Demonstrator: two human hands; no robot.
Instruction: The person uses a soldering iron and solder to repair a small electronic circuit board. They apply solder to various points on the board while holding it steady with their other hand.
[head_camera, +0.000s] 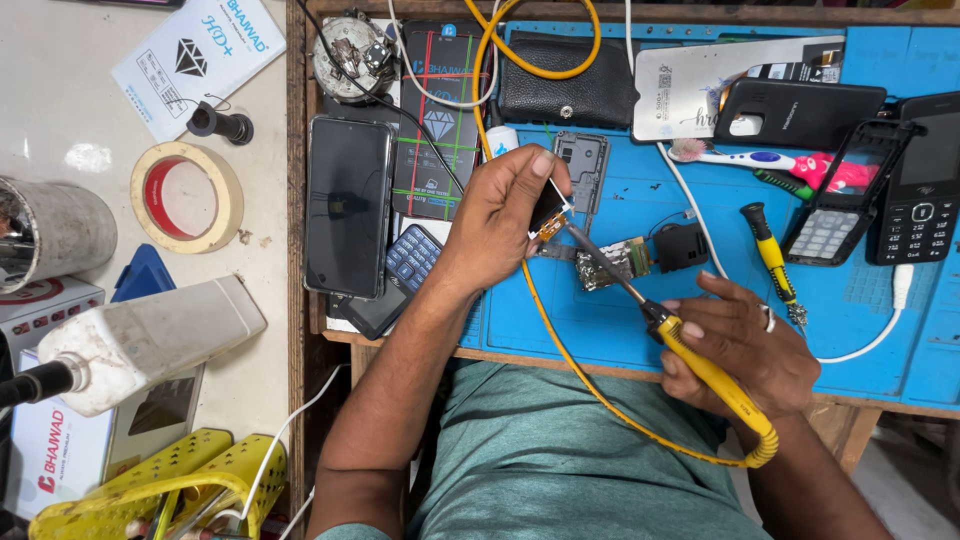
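Gripping yellow soldering iron (700, 365) in right hand (745, 345), tip touching small display part (550, 208) pinched tight between left hand (500, 220) fingertips, just above circuit board (612, 262) on blue mat (880, 300).

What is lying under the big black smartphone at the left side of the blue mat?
Under the smartphone, a keypad phone and another dark phone stick out; their covered parts cannot be seen.

wooden-edged bench (296, 200) carries a blue work mat (620, 330). on the mat: dark smartphone (347, 220) face up, keypad phone (921, 190) at right, black pouch (568, 85), yellow-handled screwdriver (772, 262), toothbrush (740, 156), small circuit board (612, 262). pale counter (60, 110) to the left holds a tape roll (186, 196) and what looks like a metal can (50, 232).
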